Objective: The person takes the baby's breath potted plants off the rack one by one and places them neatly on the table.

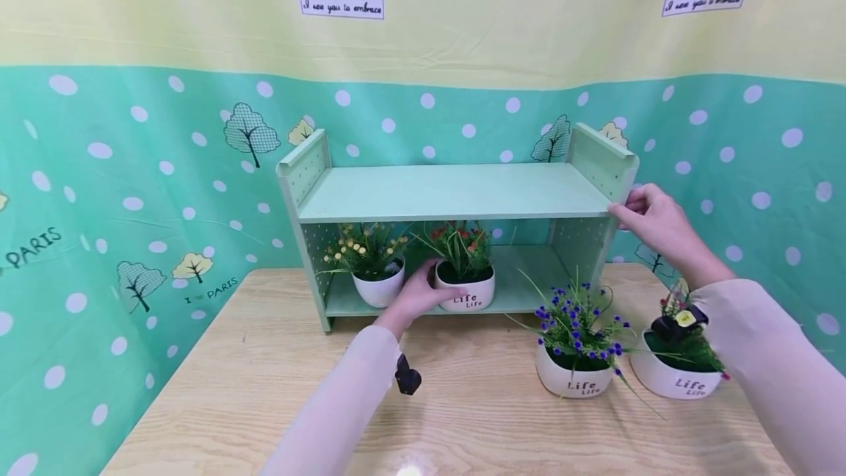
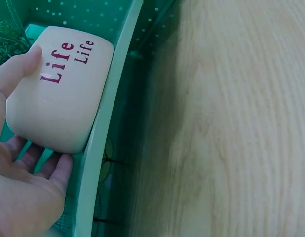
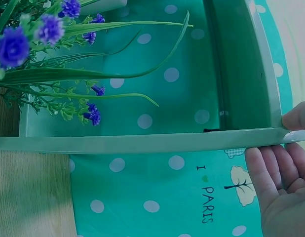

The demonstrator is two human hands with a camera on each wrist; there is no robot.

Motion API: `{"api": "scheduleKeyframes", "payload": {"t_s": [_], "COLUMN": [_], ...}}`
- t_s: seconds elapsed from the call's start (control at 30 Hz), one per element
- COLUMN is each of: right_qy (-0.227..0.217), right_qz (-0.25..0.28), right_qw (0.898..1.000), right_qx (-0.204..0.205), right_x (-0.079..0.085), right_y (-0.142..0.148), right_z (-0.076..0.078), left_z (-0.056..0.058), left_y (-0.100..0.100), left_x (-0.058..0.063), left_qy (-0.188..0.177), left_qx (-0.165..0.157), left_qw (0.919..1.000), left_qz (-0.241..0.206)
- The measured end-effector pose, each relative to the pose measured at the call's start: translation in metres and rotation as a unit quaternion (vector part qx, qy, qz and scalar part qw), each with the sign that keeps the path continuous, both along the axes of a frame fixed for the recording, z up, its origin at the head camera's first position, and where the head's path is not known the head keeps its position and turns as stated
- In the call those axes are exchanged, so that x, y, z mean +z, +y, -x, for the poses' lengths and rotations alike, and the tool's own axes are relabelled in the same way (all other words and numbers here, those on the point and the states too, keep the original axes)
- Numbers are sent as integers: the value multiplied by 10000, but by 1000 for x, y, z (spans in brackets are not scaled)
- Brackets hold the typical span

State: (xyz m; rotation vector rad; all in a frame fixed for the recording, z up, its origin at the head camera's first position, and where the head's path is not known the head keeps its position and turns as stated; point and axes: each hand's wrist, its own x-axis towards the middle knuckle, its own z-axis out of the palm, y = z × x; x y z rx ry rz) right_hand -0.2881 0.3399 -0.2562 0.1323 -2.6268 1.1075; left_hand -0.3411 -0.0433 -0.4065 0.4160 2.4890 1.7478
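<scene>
White pot with red flowers [image 1: 479, 291]: located at the centre of the head frame, upright at the front of the lower board [image 1: 522, 278] of the green shelf unit [image 1: 449, 186]. Contact under its base cannot be confirmed.

Left hand [image 1: 418, 295]: grasping this pot, thumb over the lettered front, remaining fingers against its left side. Right hand [image 1: 656, 225]: pinching the front edge of the right side panel [image 1: 598, 167], thumb inside, other fingers outside.

A yellow-flowered pot [image 1: 380, 291] stands just left on the same board. At lower right, a blue-flowered pot [image 1: 562, 379] and a fourth pot [image 1: 661, 377] stand on the bench [image 1: 251, 388].

Step in hand, as judged: positioning the pot on the lower board while the right hand steadies the unit. The next move calls for seating the base flat, then easing the thumb away without tipping the pot forward over the edge.
</scene>
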Motion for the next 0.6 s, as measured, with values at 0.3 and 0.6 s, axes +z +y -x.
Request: {"api": "scheduleKeyframes", "payload": {"t_s": [0.3, 0.6], "right_qy": [53, 74], "right_qz": [3, 77], "right_qw": [10000, 9999], "right_qx": [-28, -55], "right_x": [1, -1], "right_y": [-2, -2], "right_z": [-1, 0], "left_z": [-13, -29], "left_y": [0, -2], "left_x": [1, 4], "left_qy": [-6, 0], "left_qx": [-62, -236], "left_qw": [9999, 9997], "left_qz": [-136, 52]}}
